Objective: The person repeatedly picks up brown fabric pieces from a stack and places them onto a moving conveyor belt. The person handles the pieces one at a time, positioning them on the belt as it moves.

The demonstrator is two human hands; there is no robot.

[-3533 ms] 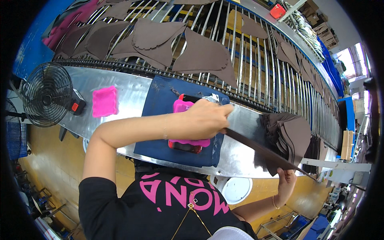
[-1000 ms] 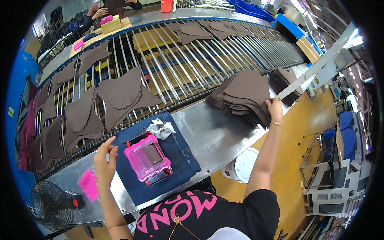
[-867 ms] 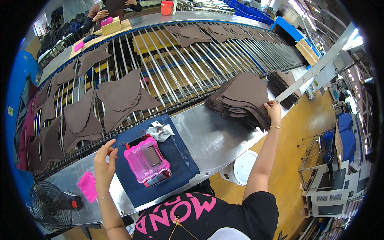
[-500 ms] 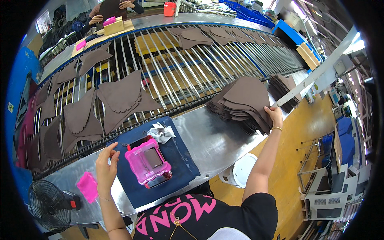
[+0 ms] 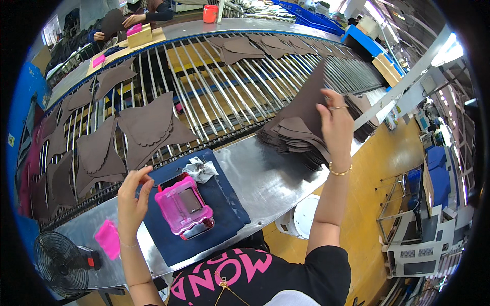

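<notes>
Pinched in my right hand [image 5: 337, 121] is the edge of a dark brown cut piece [image 5: 305, 102], fabric or leather, raised upright above its stack. The rest of the stack [image 5: 293, 137] lies fanned on the metal table beneath it. My left hand [image 5: 132, 201] hovers empty with fingers apart and slightly bent, left of a pink plastic tray [image 5: 176, 196] with a scalloped rim. A dark rectangular block [image 5: 190, 200] sits inside that tray. Under the tray is a red-and-black holder, partly hidden, on a dark blue mat [image 5: 229, 204]. A pink lid-like piece [image 5: 108, 238] lies beside my left wrist.
Beyond the table runs a conveyor of metal rods [image 5: 204, 92] carrying several brown pieces [image 5: 148, 120]. A crumpled white wipe [image 5: 200, 169] rests on the mat. A black fan [image 5: 61, 262] stands at the left, a white bucket [image 5: 306, 217] below the table. Across the conveyor, a co-worker's hands [image 5: 133, 20] handle a brown piece.
My right hand has risen from the stack's right edge, lifting the top brown piece upright. My left hand stays nearly in place. The co-worker's brown piece has moved left and lower.
</notes>
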